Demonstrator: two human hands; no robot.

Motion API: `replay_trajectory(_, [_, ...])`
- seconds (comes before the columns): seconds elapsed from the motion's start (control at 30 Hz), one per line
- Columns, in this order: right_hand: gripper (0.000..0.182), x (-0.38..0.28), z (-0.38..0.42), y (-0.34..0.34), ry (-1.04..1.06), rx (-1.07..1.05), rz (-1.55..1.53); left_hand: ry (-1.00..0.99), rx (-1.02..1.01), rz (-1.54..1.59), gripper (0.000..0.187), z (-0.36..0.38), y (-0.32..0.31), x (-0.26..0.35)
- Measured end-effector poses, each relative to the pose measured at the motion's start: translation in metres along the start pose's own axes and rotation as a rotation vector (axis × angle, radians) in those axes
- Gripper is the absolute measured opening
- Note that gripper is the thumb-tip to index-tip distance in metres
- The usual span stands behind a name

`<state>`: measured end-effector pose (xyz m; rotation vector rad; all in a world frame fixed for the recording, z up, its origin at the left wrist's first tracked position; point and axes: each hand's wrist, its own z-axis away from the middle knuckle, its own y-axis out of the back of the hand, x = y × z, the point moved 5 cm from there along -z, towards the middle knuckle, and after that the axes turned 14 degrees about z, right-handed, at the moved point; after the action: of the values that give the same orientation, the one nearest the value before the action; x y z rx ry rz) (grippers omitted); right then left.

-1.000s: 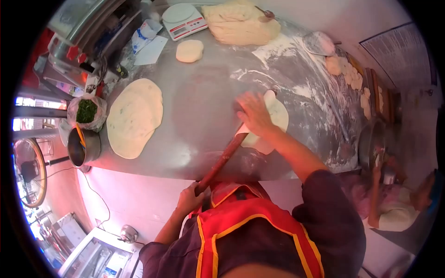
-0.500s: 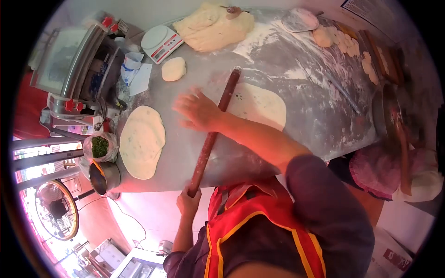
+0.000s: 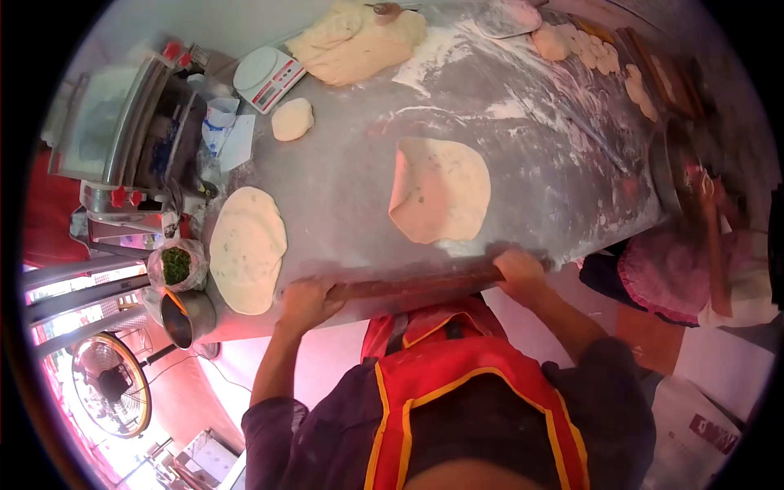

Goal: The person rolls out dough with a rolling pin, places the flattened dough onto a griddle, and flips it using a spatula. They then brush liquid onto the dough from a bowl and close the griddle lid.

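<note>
The person's left hand (image 3: 306,298) is closed over one end of a long reddish-brown wooden rolling pin (image 3: 416,283), and the right hand (image 3: 516,267) is closed over the other end. The pin lies level along the near edge of the floured grey metal surface (image 3: 351,196), parallel to that edge.

Just beyond the pin, near the middle of the surface, lies a flat, roughly round sheet of pale dough flecked with green (image 3: 439,189); its left margin is folded over. The pin does not touch it.

A second flat oval sheet of pale dough (image 3: 247,247) lies at the near left corner, close beside the left hand. A small round dough ball (image 3: 291,119) sits toward the far left edge, near a white digital scale (image 3: 269,77). A large mass of pale dough (image 3: 355,42) occupies the far edge. Small dough discs (image 3: 600,53) are ranged along the far right edge.

Off the left edge stand a metal pot (image 3: 186,317) and a bag of chopped greens (image 3: 176,264).
</note>
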<state>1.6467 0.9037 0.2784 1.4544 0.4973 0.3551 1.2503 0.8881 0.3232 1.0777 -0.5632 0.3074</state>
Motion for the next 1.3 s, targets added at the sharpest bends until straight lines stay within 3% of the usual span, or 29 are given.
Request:
replay_trajectory(0.03, [0.031, 0.004, 0.019, -0.006, -0.115, -0.059, -0.056, -0.042, 0.0, -0.044, 0.047, -0.013, 0.005, 0.013])
replay_trajectory(0.1, [0.031, 0.018, 0.063, -0.027, -0.363, -0.117, -0.165, -0.354, 0.445, -0.074, 0.062, -0.039, 0.009, 0.033])
replay_trajectory(0.17, [0.03, 0.023, 0.1, -0.025, -0.574, -0.157, -0.097, -0.26, 0.589, 0.086, 0.069, -0.082, 0.002, 0.044])
replay_trajectory(0.3, [0.025, 0.026, 0.131, -0.016, -0.895, -0.132, -0.108, -0.345, 0.335, -0.153, 0.066, -0.164, -0.067, 0.052])
replay_trajectory(0.33, [0.024, 0.028, 0.135, -0.015, -0.9, -0.115, -0.117, -0.386, 0.293, -0.217, 0.066, -0.171, -0.077, 0.055])
replay_trajectory(0.43, [0.025, 0.033, 0.137, -0.019, -0.871, -0.113, -0.172, 0.021, 0.447, -0.328, 0.065, -0.174, -0.046, 0.011])
replay_trajectory(0.53, [0.027, 0.034, 0.136, -0.036, -0.754, -0.248, -0.376, -0.046, 0.532, -0.357, 0.066, -0.156, -0.037, 0.029])
replay_trajectory(0.6, [0.03, 0.032, 0.135, -0.044, -0.664, -0.381, -0.641, 0.062, 0.066, -0.072, 0.067, -0.175, -0.017, 0.101])
replay_trajectory(0.63, [0.032, 0.031, 0.133, -0.046, -0.615, -0.446, -0.771, -0.034, 0.029, -0.053, 0.067, -0.184, -0.042, 0.112])
replay_trajectory(0.67, [0.036, 0.031, 0.143, -0.053, -0.761, -0.708, -0.959, -0.129, -0.011, -0.032, 0.067, -0.192, -0.068, 0.123])
replay_trajectory(0.7, [0.035, 0.037, 0.146, -0.054, -0.732, -0.616, -0.906, -0.372, 0.144, -0.138, 0.067, -0.195, -0.114, 0.112])
replay_trajectory(0.77, [0.034, 0.045, 0.156, -0.058, -0.664, -0.436, -0.799, -0.438, 0.141, -0.124, 0.066, -0.232, -0.109, 0.151])
replay_trajectory(0.8, [0.033, 0.051, 0.158, -0.053, -0.716, -0.501, -0.744, -0.481, 0.161, -0.127, 0.066, -0.256, -0.11, 0.173])
replay_trajectory(0.93, [0.032, 0.072, 0.166, -0.044, -0.806, -0.38, -0.707, -0.668, 0.3, -0.06, 0.062, -0.338, -0.105, 0.251])
replay_trajectory(1.03, [0.031, 0.088, 0.171, -0.042, -0.759, -0.394, -0.623, -0.533, 0.363, -0.175, 0.063, -0.31, -0.11, 0.218])
replay_trajectory(1.1, [0.029, 0.09, 0.172, -0.049, -0.734, -0.439, -0.557, -0.482, 0.199, -0.135, 0.063, -0.273, -0.127, 0.159])
replay_trajectory(1.3, [0.028, 0.122, 0.168, -0.037, -0.806, -0.37, -0.555, -0.516, 0.191, -0.131, 0.067, -0.348, -0.113, 0.246])
